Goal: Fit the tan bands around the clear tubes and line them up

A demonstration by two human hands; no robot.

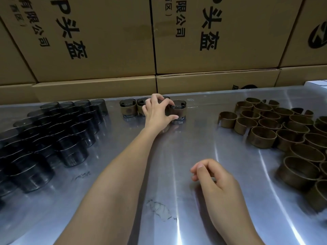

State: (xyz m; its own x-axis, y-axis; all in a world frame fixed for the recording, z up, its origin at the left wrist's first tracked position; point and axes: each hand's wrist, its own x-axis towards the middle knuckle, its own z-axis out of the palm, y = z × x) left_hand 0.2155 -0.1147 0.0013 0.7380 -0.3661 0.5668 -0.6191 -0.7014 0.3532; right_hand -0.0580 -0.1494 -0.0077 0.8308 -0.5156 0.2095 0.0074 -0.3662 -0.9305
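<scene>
Tan-banded smoky clear tube (177,110), at the right end of the far row on the shiny metal worktop (185,183), is gripped by the left hand (157,112), thumb and fingers curled round it. Right hand (212,175) hovers loosely curled, holding nothing. Judged step: aligning. Next requires a bare dark tube (72,151) and a loose tan band (261,138). Cardboard cartons (212,41) behind; contents unseen.

Both forearms are bare, with no sleeves, gloves, rings or watch visible.
</scene>
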